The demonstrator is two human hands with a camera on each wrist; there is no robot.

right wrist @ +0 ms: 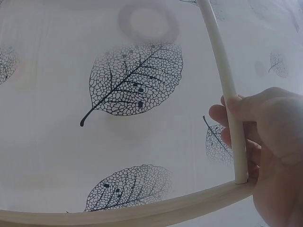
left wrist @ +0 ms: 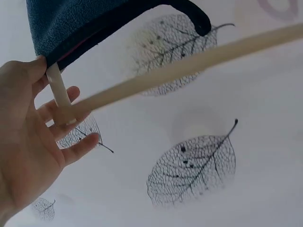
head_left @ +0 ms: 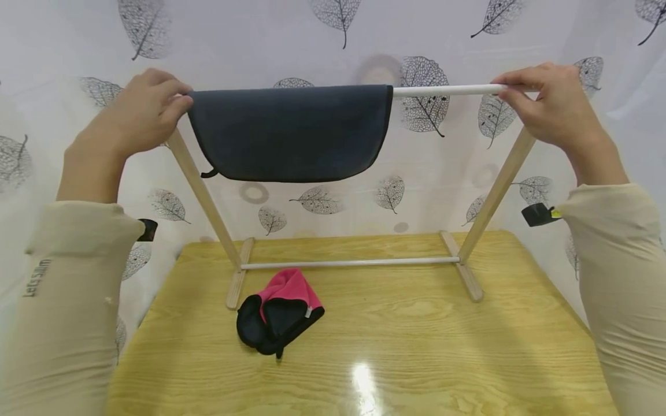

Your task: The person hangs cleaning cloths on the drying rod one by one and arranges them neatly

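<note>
A dark blue cloth with black edging and a small loop hangs folded over the white top rod of a wooden rack. At the rod's left end, my left hand pinches the cloth's upper corner between thumb and forefinger. The left wrist view shows the other fingers of this hand spread beside the rod end and the slanted wooden leg. With thumb and fingers, my right hand holds the bare rod near its right end. In the right wrist view the rod meets a wooden leg just below this hand.
A crumpled pink and black cloth lies on the wooden table, near the rack's left foot. A lower white rod joins the two feet. Behind stands a pale leaf-print curtain.
</note>
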